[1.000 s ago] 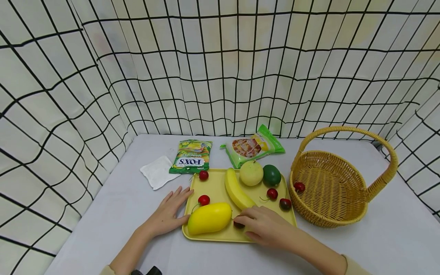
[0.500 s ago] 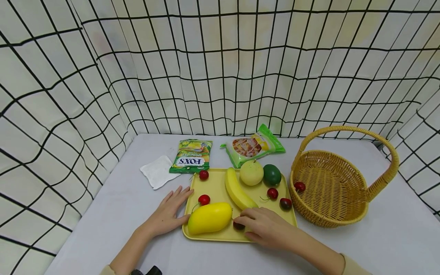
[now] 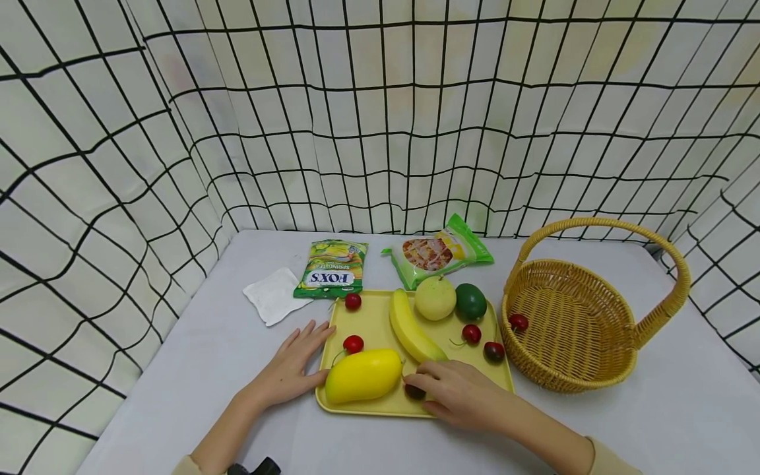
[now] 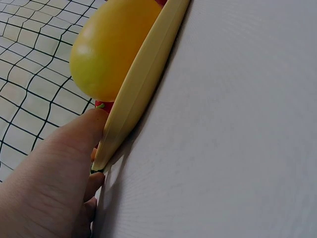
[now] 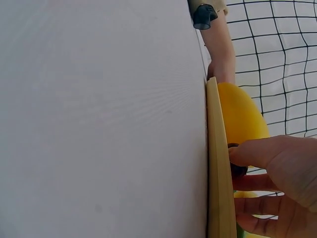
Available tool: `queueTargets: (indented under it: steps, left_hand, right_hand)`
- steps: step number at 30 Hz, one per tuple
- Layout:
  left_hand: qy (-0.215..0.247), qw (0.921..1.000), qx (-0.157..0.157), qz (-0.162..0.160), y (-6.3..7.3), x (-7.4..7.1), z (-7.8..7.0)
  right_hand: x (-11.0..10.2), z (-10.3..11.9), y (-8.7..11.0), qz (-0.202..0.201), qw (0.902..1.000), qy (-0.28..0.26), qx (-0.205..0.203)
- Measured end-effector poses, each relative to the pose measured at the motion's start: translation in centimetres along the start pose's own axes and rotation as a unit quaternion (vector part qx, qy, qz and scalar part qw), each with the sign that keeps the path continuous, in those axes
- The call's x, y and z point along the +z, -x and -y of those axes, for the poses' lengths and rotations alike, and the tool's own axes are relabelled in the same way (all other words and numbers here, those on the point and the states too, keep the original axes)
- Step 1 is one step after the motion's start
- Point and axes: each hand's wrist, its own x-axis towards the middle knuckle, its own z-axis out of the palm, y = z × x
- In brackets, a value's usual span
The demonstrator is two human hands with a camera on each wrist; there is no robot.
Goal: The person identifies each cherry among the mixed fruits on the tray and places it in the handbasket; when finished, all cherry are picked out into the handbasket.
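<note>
On the table lies a yellow tray (image 3: 380,415) with fruit on it. My right hand (image 3: 460,392) is over its front right part, thumb and forefinger pinching a dark red cherry (image 3: 415,391); the right wrist view shows the dark cherry (image 5: 237,161) between them. To its left is a mango (image 3: 363,376). My left hand (image 3: 293,363) rests at the tray's left edge, fingers spread, the thumb touching the rim near the mango. A banana (image 3: 411,330), a pear-like round fruit (image 3: 435,298), a dark green fruit (image 3: 471,302) and several more cherries (image 3: 353,344) lie on the tray.
A wicker basket (image 3: 570,376) with a tall handle stands right of the tray, one cherry (image 3: 518,322) inside. Behind the tray lie a FOX'S candy bag (image 3: 331,269) and a green snack packet (image 3: 436,254). A white sachet (image 3: 274,297) is at the left. Black-lined netting surrounds the table.
</note>
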Motion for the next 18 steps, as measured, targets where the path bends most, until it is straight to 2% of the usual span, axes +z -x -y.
queueTargets:
  steps: [18]
  left_hand:
    - [0.000, 1.0000, -0.005, 0.005, -0.05, -0.16, -0.15]
  right_hand:
    - [-0.43, 0.19, 0.11, 0.013, 0.9998, 0.001, 0.017]
